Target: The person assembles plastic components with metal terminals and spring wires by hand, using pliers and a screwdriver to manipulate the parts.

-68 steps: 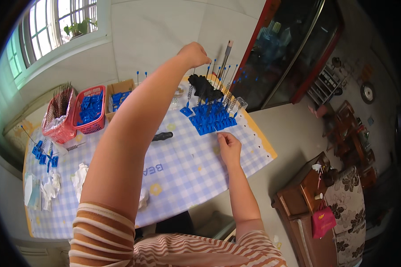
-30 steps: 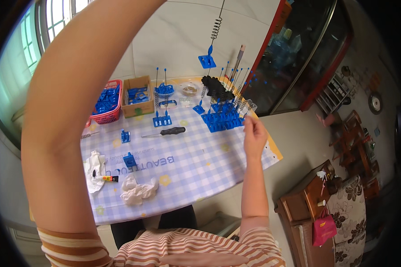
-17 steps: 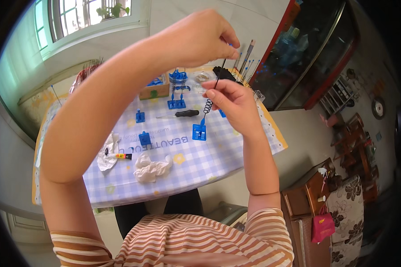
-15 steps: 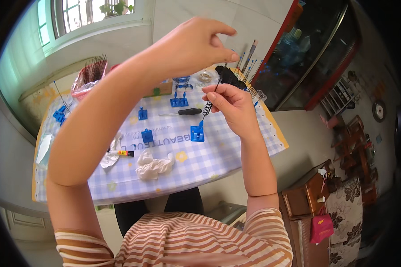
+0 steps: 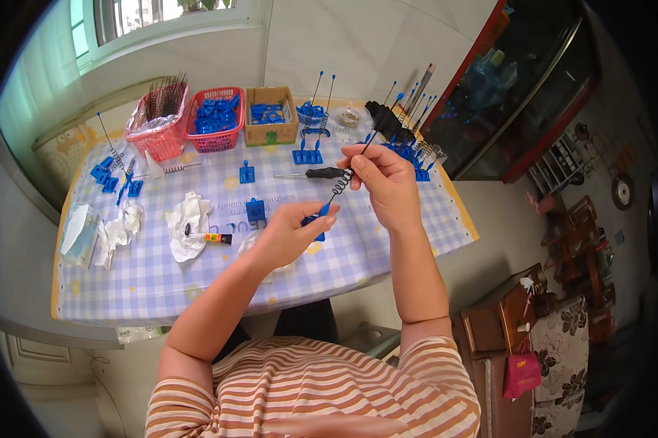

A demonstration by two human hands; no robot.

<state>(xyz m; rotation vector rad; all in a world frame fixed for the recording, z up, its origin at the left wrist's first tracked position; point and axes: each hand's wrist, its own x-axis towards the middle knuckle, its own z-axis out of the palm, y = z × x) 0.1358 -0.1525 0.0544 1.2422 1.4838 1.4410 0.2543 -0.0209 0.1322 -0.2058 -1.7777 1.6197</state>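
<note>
A black wire rod with a coiled spring (image 5: pixel 340 182) is held at a slant over the checked tablecloth. My right hand (image 5: pixel 387 182) pinches it just above the coil. At its lower end sits a blue plastic base (image 5: pixel 320 236), partly covered by my left hand (image 5: pixel 289 233), whose fingers close on the blue socket there. A screwdriver (image 5: pixel 325 173) with a black handle lies behind the spring. Left of my left hand stand two small blue plastic pieces: one nearer (image 5: pixel 256 211), one farther (image 5: pixel 247 174).
Along the back stand a pink basket of dark wires (image 5: pixel 156 142), a red basket of blue parts (image 5: pixel 216 143) and a cardboard box (image 5: pixel 270 133). Finished-looking spring stands (image 5: pixel 409 152) crowd the back right. A glue tube (image 5: pixel 218 239) lies near crumpled tissue (image 5: pixel 190 219).
My left hand has come down from above the rod's upper end to the blue base. My right hand still pinches the rod, which now leans more.
</note>
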